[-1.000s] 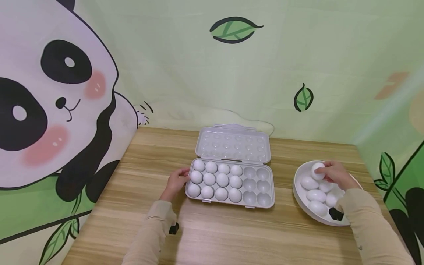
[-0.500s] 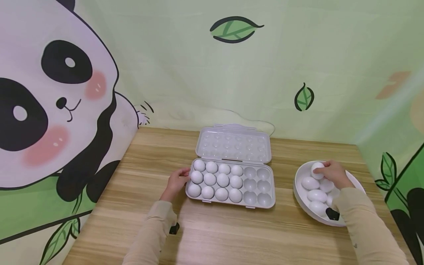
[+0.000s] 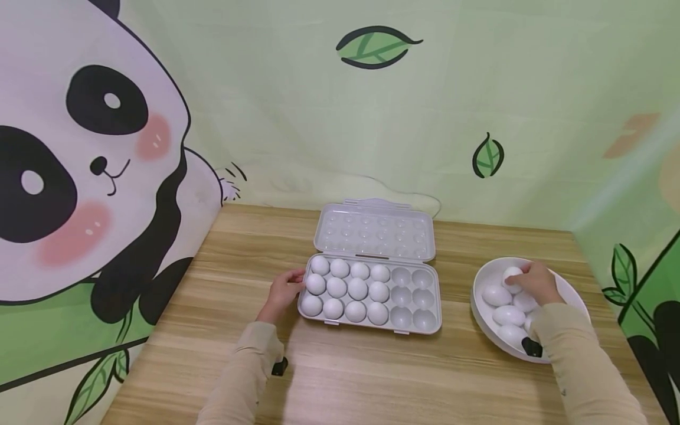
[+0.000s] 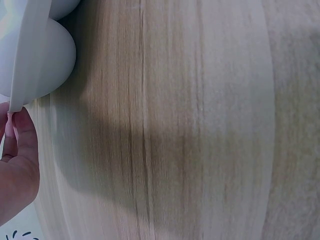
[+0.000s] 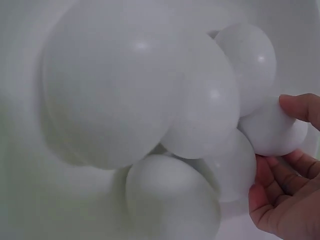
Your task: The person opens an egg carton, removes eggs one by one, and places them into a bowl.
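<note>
A pale plastic egg box (image 3: 401, 319) stands on the table with its lid (image 3: 374, 233) folded back. White eggs (image 3: 357, 288) fill its left and middle cups; the two columns at the right hold none. My left hand (image 3: 283, 294) pinches the left rim of the box between thumb and fingers, as the left wrist view also shows. On the right, my right hand (image 3: 539, 282) reaches into a white bowl (image 3: 486, 330) and holds an egg (image 5: 272, 132) between thumb and fingertips. Several more eggs (image 5: 197, 95) lie around it, partly hidden by the sleeve in the head view.
The wooden table (image 3: 372, 378) extends in front of the box and between it and the bowl. Behind hangs a green printed backdrop (image 3: 297, 118) with a panda, and a thin cable (image 3: 404, 193) runs near the lid.
My right hand and the egg in it have shifted slightly lower in the bowl, and the right forearm has swung a little left. The left hand and the egg box have stayed put.
</note>
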`<state>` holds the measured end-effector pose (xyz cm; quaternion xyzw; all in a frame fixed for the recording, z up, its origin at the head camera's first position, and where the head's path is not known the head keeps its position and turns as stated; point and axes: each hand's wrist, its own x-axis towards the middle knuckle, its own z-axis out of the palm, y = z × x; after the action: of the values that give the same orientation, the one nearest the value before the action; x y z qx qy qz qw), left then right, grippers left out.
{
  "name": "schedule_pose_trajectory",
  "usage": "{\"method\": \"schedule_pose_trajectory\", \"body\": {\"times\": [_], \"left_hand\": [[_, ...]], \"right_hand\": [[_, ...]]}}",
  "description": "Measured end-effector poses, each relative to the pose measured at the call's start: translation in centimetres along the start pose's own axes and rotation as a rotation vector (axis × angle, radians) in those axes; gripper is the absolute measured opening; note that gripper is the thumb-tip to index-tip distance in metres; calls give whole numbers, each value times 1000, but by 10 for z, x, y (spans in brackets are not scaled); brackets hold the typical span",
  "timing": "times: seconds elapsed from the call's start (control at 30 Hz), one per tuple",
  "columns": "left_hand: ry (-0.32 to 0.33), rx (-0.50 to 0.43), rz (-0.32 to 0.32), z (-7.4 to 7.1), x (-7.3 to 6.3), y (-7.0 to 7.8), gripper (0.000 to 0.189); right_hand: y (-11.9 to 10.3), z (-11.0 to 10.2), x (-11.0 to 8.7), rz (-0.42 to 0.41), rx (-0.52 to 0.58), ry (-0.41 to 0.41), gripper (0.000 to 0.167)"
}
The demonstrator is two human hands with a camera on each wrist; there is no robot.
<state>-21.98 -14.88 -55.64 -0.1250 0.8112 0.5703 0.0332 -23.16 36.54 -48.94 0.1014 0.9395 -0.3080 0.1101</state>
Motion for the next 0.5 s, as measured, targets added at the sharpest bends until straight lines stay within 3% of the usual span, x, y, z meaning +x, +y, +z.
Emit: {"method": "schedule_pose_trajectory", "body": {"times": [0.3, 0.5], "left_hand": [[-1, -3, -5, 0, 0, 1, 34], [-3, 7, -4, 0, -2, 3, 34]], "right_hand": [[7, 1, -4, -45, -51, -5, 35], [7, -2, -7, -51, -48, -61, 32]]}}
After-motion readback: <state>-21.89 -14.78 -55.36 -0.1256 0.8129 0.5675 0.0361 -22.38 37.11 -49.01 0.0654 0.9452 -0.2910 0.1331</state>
